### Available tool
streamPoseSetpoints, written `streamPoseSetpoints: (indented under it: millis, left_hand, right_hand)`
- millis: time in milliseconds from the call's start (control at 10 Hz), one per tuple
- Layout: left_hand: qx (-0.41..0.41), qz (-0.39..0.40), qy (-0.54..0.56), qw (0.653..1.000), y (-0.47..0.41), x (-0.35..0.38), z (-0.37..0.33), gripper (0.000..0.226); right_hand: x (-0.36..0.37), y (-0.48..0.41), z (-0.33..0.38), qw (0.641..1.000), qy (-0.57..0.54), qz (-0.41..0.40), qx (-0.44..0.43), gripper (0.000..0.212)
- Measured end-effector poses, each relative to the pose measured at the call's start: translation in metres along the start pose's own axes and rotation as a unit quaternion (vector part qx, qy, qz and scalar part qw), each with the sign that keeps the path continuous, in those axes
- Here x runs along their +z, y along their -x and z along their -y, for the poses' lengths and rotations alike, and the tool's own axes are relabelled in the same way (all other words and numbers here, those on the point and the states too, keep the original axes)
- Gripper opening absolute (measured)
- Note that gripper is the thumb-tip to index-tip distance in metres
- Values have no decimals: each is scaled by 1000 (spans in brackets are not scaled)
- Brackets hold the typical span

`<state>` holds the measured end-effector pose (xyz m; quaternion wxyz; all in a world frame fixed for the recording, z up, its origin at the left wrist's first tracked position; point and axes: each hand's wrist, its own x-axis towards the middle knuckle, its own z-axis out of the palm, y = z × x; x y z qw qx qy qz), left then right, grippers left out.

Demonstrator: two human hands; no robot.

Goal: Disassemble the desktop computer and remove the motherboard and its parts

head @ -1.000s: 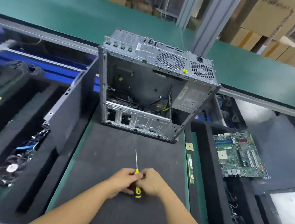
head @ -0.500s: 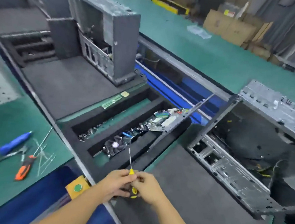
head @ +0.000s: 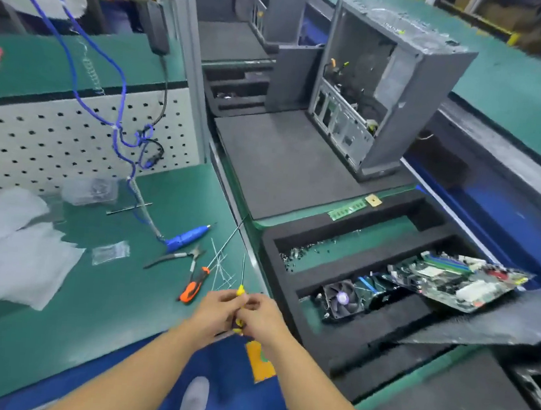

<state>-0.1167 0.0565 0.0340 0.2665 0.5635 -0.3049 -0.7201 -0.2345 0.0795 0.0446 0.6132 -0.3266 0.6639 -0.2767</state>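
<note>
One motherboard point(head: 457, 281) is seen lying tilted in the black foam tray point(head: 345, 350), well off to the right of the hands and a little beyond them, with a cooling fan point(head: 341, 299) set just beside it, nearer the hands. An open computer case point(head: 384, 94) is stood upright on a grey foam mat point(head: 282, 163), far ahead and to the right. A green memory stick point(head: 348, 209) is laid along the tray's far edge, and small loose screws point(head: 304, 254) are scattered in the compartment behind the fan.

A yellow-handled screwdriver point(head: 240, 290) is gripped by both hands at once: the left hand point(head: 218, 310) and the right hand point(head: 263, 317) are curled round its handle, touching each other, with the thin shaft pointed away. They are held over the edge of the green bench point(head: 109, 305).

Just ahead and left of the hands an orange-handled screwdriver point(head: 193, 287), pliers point(head: 174, 257) and a blue powered tool point(head: 189, 235) are laid out, with thin white ties point(head: 222, 265) strewn between them and the hands. Farther left, white cloths point(head: 10, 249) and a small clear bag point(head: 110, 252) are spread. A pegboard point(head: 57, 142) is stood behind, with a blue cable point(head: 109, 95) hung before it.

Against half a second ago, the view has been swung left: the tools are now brought close to the hands, the tray is shifted to their right, and the same two-handed grip is kept.
</note>
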Motion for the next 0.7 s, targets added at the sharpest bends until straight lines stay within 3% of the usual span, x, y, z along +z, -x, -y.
streamPoseSetpoints:
  millis: [200,300,400,500,600,700]
  left_hand:
    - [-33,-68,-112,991,-69,-47,-20,13]
    - [-50,-97,-183,977,-96,-60,-17,17]
    - [-54,-96,-245,963,-110,-64,-12,38]
    - [-41,-93,-332,938,-118,-65,-14,23]
    - [-6,-117,-401,908,-117,-61,-27,21]
    - [18,-108,-377,920,-119,-55,-48,18]
  right_hand:
    - [50,-83,-2,993,-38,-89,67,20]
    - [63,-106,-5,994,-19,-70,82,21]
    - [70,-112,3,996,2,-40,78,35]
    - [70,-113,13,996,11,-45,75,44]
    - [63,-107,24,995,6,-60,83,38]
    - [52,-101,39,993,-8,-84,82,29]
